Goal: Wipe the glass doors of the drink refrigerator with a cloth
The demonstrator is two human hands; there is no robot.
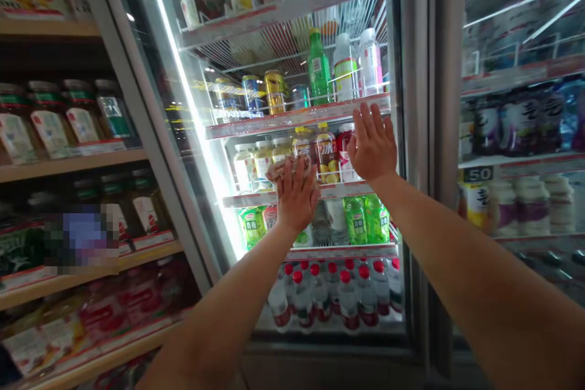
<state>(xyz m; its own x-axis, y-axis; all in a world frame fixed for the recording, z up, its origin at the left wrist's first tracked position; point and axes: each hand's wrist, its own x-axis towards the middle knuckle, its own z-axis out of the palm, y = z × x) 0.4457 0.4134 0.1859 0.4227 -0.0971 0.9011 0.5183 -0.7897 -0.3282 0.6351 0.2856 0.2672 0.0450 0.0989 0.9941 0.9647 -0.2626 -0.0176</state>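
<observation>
Left hand (297,198) is gripping a crumpled cloth (289,167) against the glass door (274,36). Right hand (372,146), open and flat, is bracing just beside. Judgement: even pressure and overlapping strokes are serving best.

Way to the bottles (338,292) is closed off by the glass door (205,152); left hand (297,195), bunched on a cloth (286,167), and flat right hand (372,146) are stopped against it. Pane is left bare above and below them. Door frame (414,195) just right; jar-packed shelves (68,164) at left.
</observation>
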